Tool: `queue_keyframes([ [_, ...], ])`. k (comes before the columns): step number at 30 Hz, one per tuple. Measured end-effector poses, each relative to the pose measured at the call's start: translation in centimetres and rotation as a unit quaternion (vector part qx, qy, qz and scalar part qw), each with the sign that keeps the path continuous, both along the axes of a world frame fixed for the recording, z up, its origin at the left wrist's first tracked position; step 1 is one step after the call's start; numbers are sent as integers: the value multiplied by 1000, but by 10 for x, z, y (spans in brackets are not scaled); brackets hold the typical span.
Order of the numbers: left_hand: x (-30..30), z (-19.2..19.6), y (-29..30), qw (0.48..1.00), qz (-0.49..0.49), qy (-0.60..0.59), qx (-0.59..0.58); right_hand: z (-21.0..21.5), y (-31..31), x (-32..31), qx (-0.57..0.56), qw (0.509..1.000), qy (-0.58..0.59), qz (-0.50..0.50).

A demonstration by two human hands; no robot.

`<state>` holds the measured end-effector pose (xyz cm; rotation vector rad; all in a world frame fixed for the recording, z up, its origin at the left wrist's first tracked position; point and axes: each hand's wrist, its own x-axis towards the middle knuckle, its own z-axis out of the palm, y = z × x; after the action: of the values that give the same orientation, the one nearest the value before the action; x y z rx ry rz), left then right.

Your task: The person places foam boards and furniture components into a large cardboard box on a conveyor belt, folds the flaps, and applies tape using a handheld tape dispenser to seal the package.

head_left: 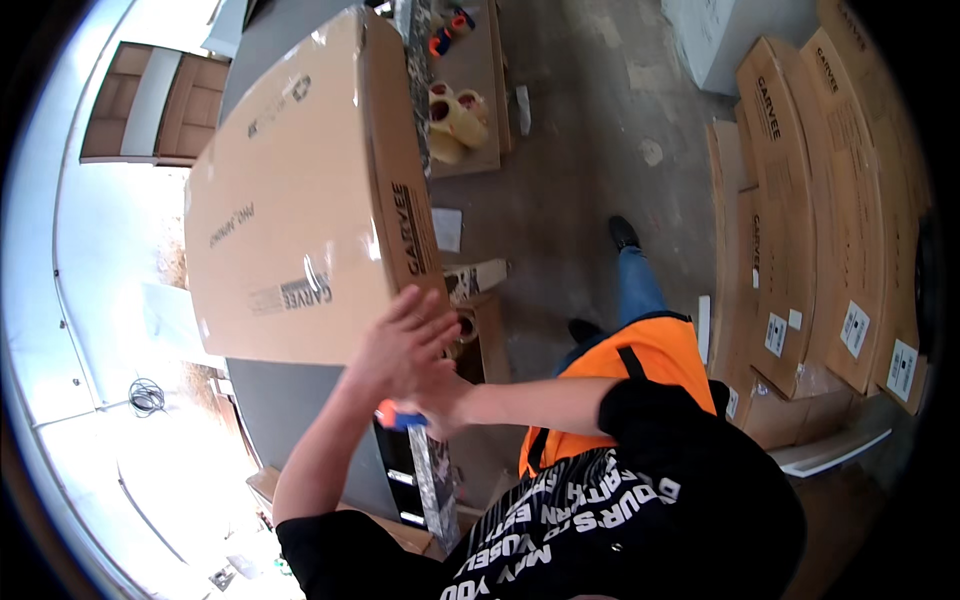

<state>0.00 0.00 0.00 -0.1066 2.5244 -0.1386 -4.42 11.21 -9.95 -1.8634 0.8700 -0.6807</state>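
Note:
A large, flat brown cardboard box [290,200] with clear tape over its edges lies on a dark grey table [300,390]. My left hand [405,340] is at the box's near right corner, fingers stretched out; whether it touches the cardboard I cannot tell. Against its wrist side lies my right hand [438,395], slightly blurred, with its fingers mostly hidden behind the left. Just below both hands shows an orange and blue tape dispenser [402,416], partly covered. Whether the right hand grips it or it rests at the table edge is unclear.
Tape rolls [460,120] and more orange and blue dispensers [452,32] sit on a side shelf [470,70] beyond the table. Brown cartons [790,220] stand upright along the right. A person's leg [638,285] is on the concrete floor [570,130]. An open carton [485,340] is beside the table.

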Motion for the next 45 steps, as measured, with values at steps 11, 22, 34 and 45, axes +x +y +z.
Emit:
queue_keyframes([
  [11, -175, -39, -309, 928, 14, -78, -365, -35, -81, -323, 23, 953, 98, -285],
  [22, -200, -26, -411, 845, 501, 155, -107, -86, -397, -445, 134, 953, -157, -223],
  [34, -217, -13, -418, 809, 540, 224, -66, -37, -569, -410, 144, 938, -133, 286],
  [45, -214, -12, -431, 801, 522, 288, -59, -31, -743, -383, 189, 949, -153, 203],
])
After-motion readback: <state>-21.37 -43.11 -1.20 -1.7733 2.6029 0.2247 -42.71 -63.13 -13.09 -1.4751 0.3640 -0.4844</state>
